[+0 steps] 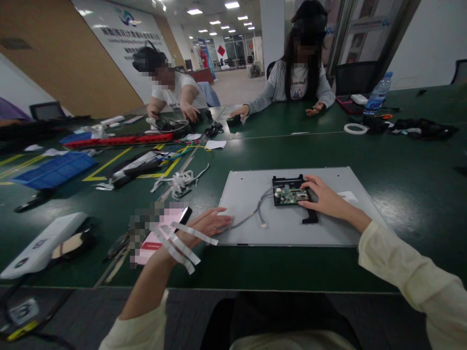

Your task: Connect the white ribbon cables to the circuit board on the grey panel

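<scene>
A grey metal panel [255, 228] lies flat on the green table [401, 160] in front of me. On it sits a small green circuit board [290, 195] in a black bracket, with a grey cable [255, 214] looping off to the left. My right hand [324, 197] rests on the board's right end, fingers curled against it. My left hand [204, 226] lies flat at the panel's left edge, fingers stretched out, with white tape strips [182, 243] stuck across its back.
Two other people sit across the table, hands on small black items. A white tape roll [355, 128] and a water bottle [377, 94] stand at the right. Blue tray [54, 170], red strip [120, 141], cables and a white device [40, 245] crowd the left.
</scene>
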`<state>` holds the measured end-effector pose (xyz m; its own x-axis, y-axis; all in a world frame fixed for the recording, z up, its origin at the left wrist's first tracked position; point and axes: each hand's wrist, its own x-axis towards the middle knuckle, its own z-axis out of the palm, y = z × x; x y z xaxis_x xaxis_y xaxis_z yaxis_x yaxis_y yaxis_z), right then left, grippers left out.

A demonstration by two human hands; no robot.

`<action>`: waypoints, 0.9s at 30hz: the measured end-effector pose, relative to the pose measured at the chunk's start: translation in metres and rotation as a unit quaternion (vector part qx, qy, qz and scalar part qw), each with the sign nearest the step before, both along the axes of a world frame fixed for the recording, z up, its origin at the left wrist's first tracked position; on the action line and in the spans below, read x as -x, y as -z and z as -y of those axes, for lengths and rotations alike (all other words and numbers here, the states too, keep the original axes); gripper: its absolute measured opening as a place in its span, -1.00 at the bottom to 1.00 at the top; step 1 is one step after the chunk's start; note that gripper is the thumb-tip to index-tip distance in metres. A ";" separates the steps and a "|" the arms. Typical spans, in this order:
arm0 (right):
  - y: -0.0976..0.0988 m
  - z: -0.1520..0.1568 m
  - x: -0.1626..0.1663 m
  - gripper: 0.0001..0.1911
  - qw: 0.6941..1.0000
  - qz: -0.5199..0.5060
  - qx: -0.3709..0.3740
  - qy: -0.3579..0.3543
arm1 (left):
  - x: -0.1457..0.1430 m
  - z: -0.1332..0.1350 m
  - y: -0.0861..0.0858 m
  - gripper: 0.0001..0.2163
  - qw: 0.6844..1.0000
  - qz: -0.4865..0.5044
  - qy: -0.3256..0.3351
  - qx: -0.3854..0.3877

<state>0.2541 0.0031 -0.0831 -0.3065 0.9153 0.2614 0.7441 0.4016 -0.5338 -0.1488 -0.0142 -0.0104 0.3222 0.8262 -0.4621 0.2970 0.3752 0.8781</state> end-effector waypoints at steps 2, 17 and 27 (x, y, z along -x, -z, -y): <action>0.000 0.002 0.001 -0.50 1.000 -0.003 0.001 0.006 | 0.002 -0.004 0.005 -0.50 1.000 0.010 -0.006 0.003; 0.004 -0.012 0.012 -0.49 0.999 -0.024 -0.012 0.020 | 0.002 0.000 -0.013 -0.48 0.999 -0.008 -0.025 -0.027; 0.003 -0.011 0.010 -0.42 1.000 -0.014 -0.015 0.006 | -0.109 -0.040 -0.036 -0.54 0.983 0.149 -0.011 -0.104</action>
<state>0.2438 0.0143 -0.0863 -0.2874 0.9106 0.2970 0.7335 0.4086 -0.5431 -0.0402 0.0258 0.0257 0.3995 0.9007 -0.1708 0.0091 0.1825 0.9832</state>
